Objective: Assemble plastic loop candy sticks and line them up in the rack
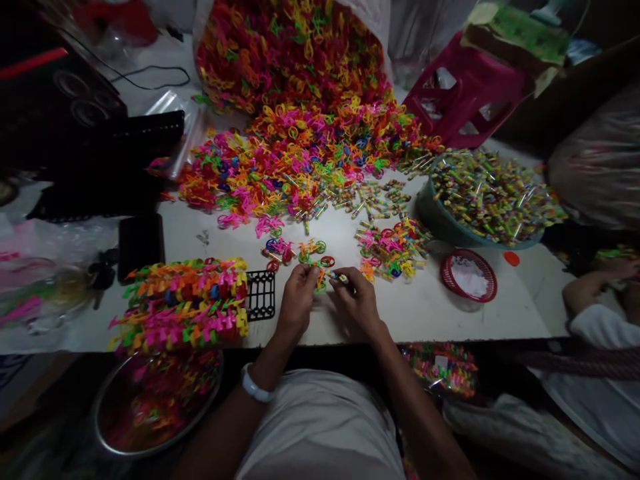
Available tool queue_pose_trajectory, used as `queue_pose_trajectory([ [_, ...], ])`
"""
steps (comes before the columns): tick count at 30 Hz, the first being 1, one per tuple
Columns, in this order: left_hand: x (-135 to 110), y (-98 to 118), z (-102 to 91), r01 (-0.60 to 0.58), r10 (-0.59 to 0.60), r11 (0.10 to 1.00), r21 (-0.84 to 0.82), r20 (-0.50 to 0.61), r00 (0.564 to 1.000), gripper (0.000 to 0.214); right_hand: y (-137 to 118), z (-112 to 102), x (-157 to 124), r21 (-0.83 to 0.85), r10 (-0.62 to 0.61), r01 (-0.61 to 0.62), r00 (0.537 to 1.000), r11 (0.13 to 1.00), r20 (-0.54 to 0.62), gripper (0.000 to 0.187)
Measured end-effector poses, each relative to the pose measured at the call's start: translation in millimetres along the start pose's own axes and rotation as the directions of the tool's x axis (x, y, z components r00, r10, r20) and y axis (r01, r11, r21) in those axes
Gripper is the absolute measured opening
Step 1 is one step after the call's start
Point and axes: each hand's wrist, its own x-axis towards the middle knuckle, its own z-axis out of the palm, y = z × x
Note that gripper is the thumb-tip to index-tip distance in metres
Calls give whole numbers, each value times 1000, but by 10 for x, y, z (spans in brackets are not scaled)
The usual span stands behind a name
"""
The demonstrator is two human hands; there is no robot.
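My left hand (297,297) and my right hand (356,300) meet over the white table (450,320), just in front of me. Both pinch a small colourful plastic toy piece (325,275) between their fingertips; my right fingers also hold a small striped tube (339,277). A few loose plastic rings (300,250) lie just beyond my hands. To the left, a black grid rack (261,295) carries rows of finished colourful pieces (183,300). A white band sits on my left wrist.
A huge pile of neon plastic pieces (300,120) spills from a bag at the back. A teal bowl of striped tubes (490,193) and a small red basket (469,275) stand right. A metal bowl (155,407) sits below left. Another person's arm (595,293) rests far right.
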Motion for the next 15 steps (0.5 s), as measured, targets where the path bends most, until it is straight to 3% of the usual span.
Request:
queue_pose_trajectory([
  [9,-60,32,-13,-66,69,963,260,-1,998,16,82,35,8,64,-88,85,995,994,50,12],
  [12,-59,35,-32,-31,36,959,281,-12,999,15,71,63,-23,134,5,-13,998,991,60,11],
  [15,-56,46,-45,-84,85,925,371,14,996,15,55,81,-52,205,91,-101,994,974,58,14],
])
